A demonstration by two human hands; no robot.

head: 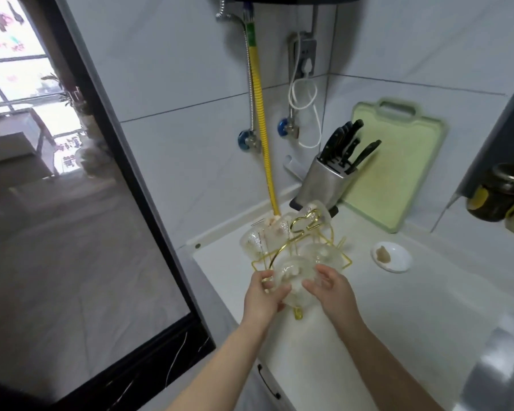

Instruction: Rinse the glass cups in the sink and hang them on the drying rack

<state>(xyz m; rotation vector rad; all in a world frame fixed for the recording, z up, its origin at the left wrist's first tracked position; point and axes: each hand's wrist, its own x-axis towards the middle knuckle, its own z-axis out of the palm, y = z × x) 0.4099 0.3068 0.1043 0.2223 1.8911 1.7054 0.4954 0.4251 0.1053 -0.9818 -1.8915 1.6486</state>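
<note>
White counter (368, 292); hands (264, 295) grip clear ribbed cup (291, 277).

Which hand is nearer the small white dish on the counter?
Right. The right hand is on the glass cup at the gold rack, on the side towards the small white dish; the left hand grips the cup's far side.

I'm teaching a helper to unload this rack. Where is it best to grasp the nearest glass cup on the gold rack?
Probably by its rounded sides, one hand from each side, as the left hand and right hand do now. The nearest glass cup sits at the front of the gold rack, so its wide body faces you, clear of the wires.
</note>
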